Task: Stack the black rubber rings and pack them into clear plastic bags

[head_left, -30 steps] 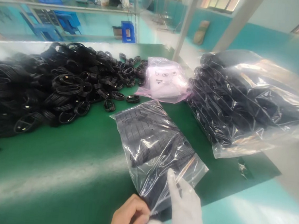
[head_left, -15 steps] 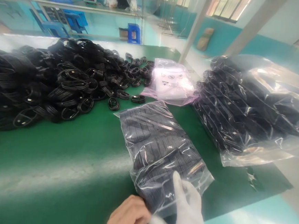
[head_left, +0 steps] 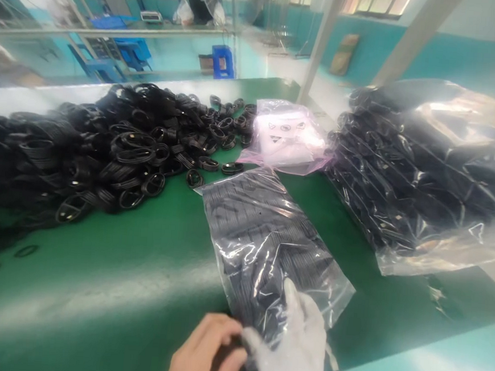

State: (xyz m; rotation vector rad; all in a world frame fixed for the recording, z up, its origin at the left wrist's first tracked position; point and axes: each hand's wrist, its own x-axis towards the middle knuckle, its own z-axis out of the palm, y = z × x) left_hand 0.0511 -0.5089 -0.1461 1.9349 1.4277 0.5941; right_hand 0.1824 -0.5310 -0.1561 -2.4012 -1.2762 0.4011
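A clear plastic bag (head_left: 261,226) full of black coiled cables lies slanting on the green table, its near end under my hands. My bare left hand (head_left: 206,351) is at the bag's near left corner, its fingers curled round the edge with a dark gap between finger and thumb. My right hand (head_left: 291,340), in a white glove, grips the near end, thumb to the left and fingers lying over the plastic. The two hands almost meet at that edge. What lies beneath them is dark and partly hidden.
A large heap of black coiled cables (head_left: 117,146) covers the left back of the green table (head_left: 107,277). A pinkish plastic packet (head_left: 288,134) lies behind the bag. On the right sits a big clear bag of black coils (head_left: 419,182). Blue stools (head_left: 223,63) stand beyond.
The coils at the bag's near end have shifted and the plastic there lies differently. My left hand's fingers have parted somewhat from its thumb. The view has swung slightly left.
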